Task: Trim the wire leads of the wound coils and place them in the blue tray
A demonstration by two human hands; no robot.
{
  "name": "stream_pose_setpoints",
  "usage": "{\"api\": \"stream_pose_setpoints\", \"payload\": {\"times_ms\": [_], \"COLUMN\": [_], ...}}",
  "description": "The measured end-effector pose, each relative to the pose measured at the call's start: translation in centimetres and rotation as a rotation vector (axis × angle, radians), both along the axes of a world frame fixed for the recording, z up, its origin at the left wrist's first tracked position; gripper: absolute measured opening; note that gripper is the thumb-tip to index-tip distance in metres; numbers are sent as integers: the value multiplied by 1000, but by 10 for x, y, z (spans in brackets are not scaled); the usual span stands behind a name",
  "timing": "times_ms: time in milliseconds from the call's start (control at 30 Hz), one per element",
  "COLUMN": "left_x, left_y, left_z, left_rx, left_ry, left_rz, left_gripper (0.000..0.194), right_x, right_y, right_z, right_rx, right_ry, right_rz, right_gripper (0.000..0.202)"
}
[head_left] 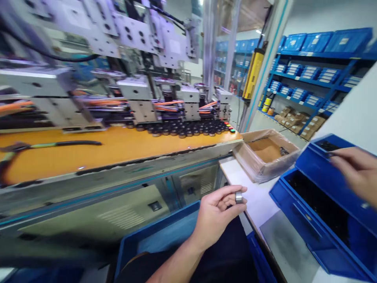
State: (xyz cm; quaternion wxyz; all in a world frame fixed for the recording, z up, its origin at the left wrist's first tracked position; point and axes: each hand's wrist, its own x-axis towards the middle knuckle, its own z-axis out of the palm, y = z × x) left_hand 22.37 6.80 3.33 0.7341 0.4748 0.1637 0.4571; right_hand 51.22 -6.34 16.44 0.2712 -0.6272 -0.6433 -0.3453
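My left hand is at the centre, its thumb and fingers closed on a small silver metal ring. At the right edge my right hand pinches a small dark piece over the upper blue bin; the piece is too small to make out. Below that hand, a second blue bin holds many small black parts.
An orange bench bears a row of black round parts and a pair of pliers under machine units. A plastic-lined box stands on the white table. A blue crate is beneath my left arm.
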Motion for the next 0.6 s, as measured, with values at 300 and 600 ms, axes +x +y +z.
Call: {"api": "stream_pose_setpoints", "payload": {"times_ms": [300, 600], "left_x": [21, 40], "left_y": [-22, -32], "left_z": [-4, -4], "left_rx": [319, 327], "left_ry": [102, 79], "left_rz": [-25, -72], "left_gripper": [36, 39], "right_x": [-99, -84], "right_y": [20, 14], "right_z": [-99, -102], "right_rx": [-61, -51], "right_ry": [88, 69], "right_rz": [678, 713], "right_gripper": [7, 9]}}
